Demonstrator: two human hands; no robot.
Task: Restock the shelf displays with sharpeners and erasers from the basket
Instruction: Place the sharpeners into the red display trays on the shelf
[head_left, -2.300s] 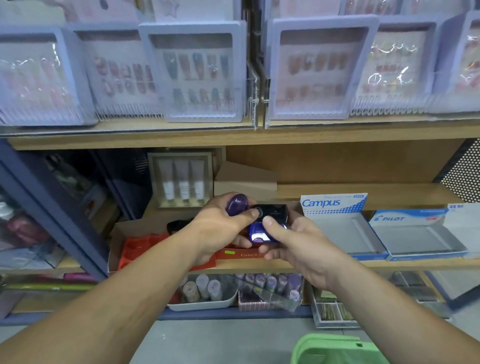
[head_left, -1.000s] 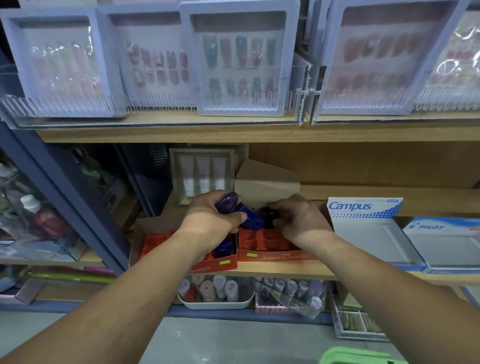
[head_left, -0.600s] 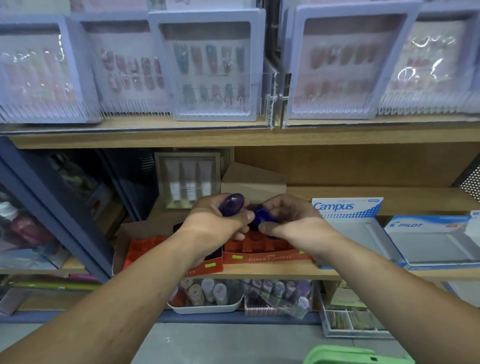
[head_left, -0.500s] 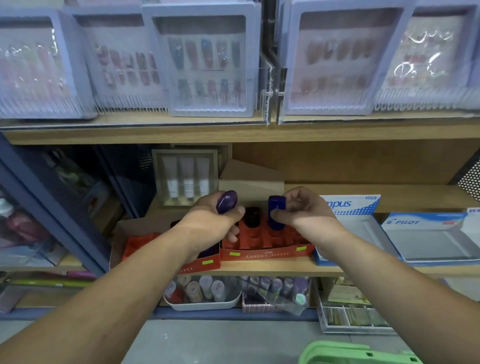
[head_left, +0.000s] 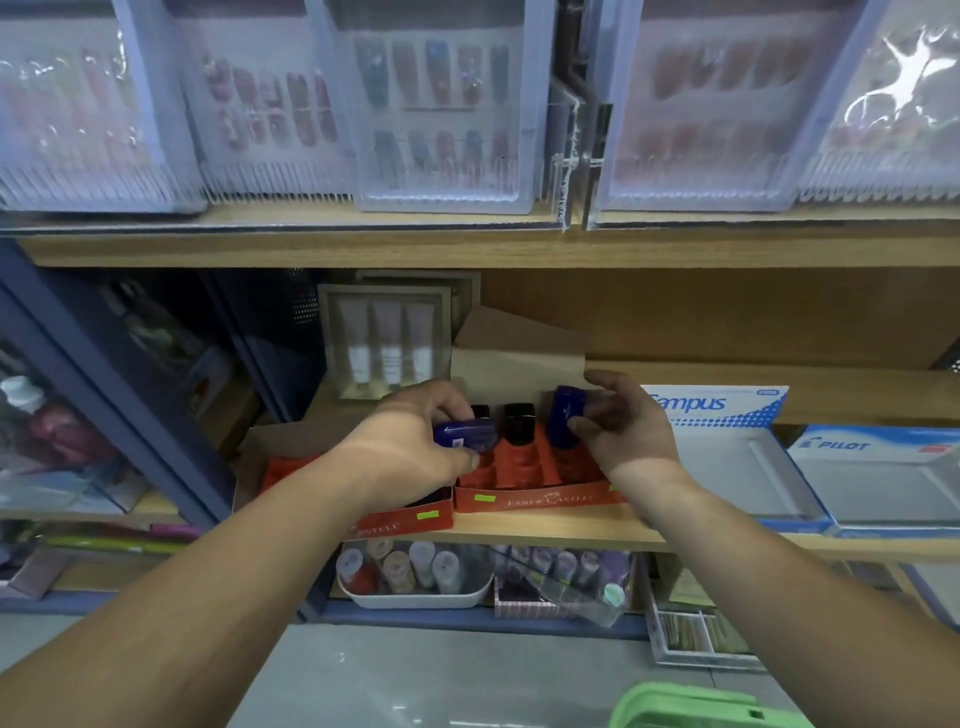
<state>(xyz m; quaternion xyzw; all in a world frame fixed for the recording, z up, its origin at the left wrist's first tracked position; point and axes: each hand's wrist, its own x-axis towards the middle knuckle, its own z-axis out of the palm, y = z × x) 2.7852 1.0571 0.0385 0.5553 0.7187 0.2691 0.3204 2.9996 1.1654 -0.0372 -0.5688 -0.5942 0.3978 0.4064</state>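
Red display tray (head_left: 524, 467), blue sharpener (head_left: 462, 434), black sharpener (head_left: 517, 423), green basket (head_left: 696, 706), blue-dotted white Campus box (head_left: 727, 410)

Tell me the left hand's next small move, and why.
Probably turn the sideways blue sharpener in the left hand upright and seat it in an empty slot of the red tray; the upright blue sharpener by the right hand and a black sharpener already stand there.

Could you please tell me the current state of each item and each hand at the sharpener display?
left hand: holds the sideways blue sharpener.
right hand: around the upright blue sharpener; grip unclear.
upright blue sharpener: standing in the tray's back row.
black sharpeners: two, upright in the back row.
Faber-Castell tray: front slots empty.
Campus box: looks empty.
green basket: only its rim shows; contents hidden.
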